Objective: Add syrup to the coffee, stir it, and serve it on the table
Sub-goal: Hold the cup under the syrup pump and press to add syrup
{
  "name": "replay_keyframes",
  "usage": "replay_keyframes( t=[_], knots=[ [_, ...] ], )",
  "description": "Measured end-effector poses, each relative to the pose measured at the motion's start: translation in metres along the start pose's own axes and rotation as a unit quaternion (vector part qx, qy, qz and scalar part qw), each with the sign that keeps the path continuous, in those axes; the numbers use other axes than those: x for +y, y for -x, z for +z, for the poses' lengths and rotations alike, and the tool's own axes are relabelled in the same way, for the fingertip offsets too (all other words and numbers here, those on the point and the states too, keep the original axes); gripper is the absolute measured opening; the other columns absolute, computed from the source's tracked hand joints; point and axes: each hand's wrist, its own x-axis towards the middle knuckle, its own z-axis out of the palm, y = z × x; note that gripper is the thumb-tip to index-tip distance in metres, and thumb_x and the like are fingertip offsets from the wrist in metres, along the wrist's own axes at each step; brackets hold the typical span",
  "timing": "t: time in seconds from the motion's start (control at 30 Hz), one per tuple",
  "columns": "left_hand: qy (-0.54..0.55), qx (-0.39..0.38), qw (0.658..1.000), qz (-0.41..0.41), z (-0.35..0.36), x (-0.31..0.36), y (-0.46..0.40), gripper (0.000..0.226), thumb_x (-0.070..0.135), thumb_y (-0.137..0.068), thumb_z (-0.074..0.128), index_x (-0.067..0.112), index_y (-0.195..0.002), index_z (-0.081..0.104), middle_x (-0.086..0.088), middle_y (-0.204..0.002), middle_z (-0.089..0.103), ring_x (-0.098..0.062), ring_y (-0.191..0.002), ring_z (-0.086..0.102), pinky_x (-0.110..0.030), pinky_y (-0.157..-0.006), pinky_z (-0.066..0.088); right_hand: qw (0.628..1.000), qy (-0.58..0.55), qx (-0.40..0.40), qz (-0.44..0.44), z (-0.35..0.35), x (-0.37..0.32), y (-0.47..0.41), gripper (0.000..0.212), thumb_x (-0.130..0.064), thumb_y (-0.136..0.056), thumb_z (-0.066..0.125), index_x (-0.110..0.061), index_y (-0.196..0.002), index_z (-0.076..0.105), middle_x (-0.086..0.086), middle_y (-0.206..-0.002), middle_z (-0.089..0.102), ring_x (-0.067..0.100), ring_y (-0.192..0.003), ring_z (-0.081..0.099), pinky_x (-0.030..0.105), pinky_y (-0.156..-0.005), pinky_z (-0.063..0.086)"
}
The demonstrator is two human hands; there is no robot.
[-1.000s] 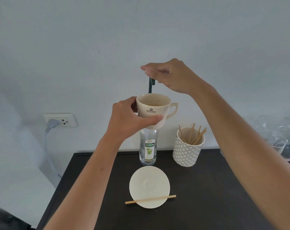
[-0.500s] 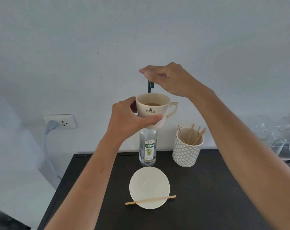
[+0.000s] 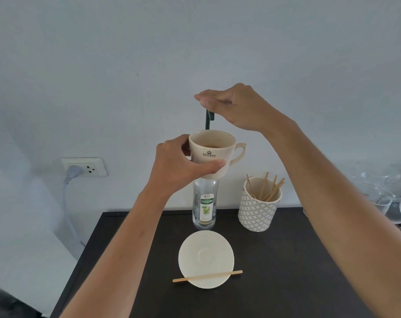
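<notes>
My left hand (image 3: 179,166) grips a cream coffee cup (image 3: 214,152) in the air, its handle pointing right, with brown liquid showing inside. The cup hides the neck of the clear syrup bottle (image 3: 205,203) standing at the back of the black table (image 3: 286,260). A dark green pump spout (image 3: 209,119) rises behind the cup's rim. My right hand (image 3: 238,106) lies over the pump's top, fingers curled down on it. A cream saucer (image 3: 206,255) sits empty in front of the bottle, with a wooden stir stick (image 3: 207,276) lying across its near edge.
A patterned white holder (image 3: 259,210) with several wooden stir sticks stands right of the bottle. Clear glassware (image 3: 392,198) crowds the far right edge. A wall socket (image 3: 85,167) with a grey plug and cord is on the left wall, beyond the table's left edge.
My right hand dipped on the pump half a second ago and has risen slightly again. The cup stays held in the same place under the spout.
</notes>
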Motion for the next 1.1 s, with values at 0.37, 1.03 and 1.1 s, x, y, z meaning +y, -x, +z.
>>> replay_keyframes(
  t=[0.37, 1.03, 1.1],
  knots=[
    [0.014, 0.013, 1.000, 0.002, -0.0009, -0.0003, -0.0018, 0.062, 0.050, -0.058, 0.092, 0.023, -0.109, 0.071, 0.016, -0.094, 0.074, -0.002, -0.087, 0.071, -0.026, -0.077, 0.060, 1.000, -0.005, -0.002, -0.001, 0.0037, 0.0001, 0.0027, 0.036, -0.042, -0.106, 0.049, -0.033, -0.138, 0.063, -0.020, -0.149, 0.053, -0.003, -0.137, 0.048, 0.016, -0.116, 0.028],
    [0.014, 0.008, 1.000, 0.003, 0.0005, -0.0002, -0.0031, 0.058, 0.050, -0.058, 0.092, 0.025, -0.106, 0.070, 0.018, -0.093, 0.073, 0.000, -0.086, 0.070, -0.022, -0.075, 0.058, 0.999, -0.050, 0.017, 0.002, 0.0050, 0.0048, 0.0042, 0.033, -0.041, -0.104, 0.052, -0.035, -0.134, 0.067, -0.021, -0.149, 0.052, -0.006, -0.139, 0.044, 0.009, -0.108, 0.026],
    [0.014, 0.006, 1.000, 0.006, 0.0016, -0.0004, -0.0036, 0.058, 0.050, -0.059, 0.091, 0.025, -0.107, 0.070, 0.018, -0.094, 0.073, -0.001, -0.087, 0.070, -0.021, -0.075, 0.058, 0.999, -0.050, 0.017, 0.002, 0.0055, 0.0054, 0.0038, 0.033, -0.042, -0.105, 0.052, -0.035, -0.134, 0.066, -0.022, -0.150, 0.052, -0.006, -0.139, 0.045, 0.010, -0.109, 0.027]
  ],
)
